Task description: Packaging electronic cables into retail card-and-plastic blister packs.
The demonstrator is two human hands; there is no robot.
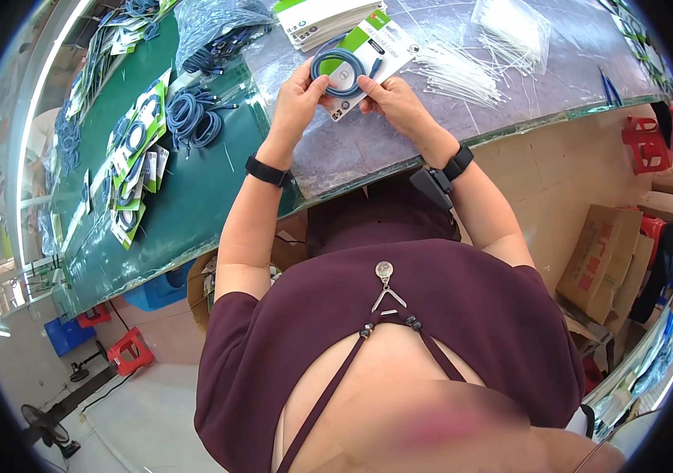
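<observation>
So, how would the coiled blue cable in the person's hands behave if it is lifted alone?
The coiled blue cable will probably flex, since it is thin cord wound in loops. It looks light for its size, being an open ring. It might slide against the flat green-and-white card behind it, though I cannot tell whether it is fastened.

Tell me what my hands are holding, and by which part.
A coiled blue cable over a green-and-white card: your left hand grips the coil's lower left, your right hand its lower right. Their hold behind is partly hidden.
</observation>
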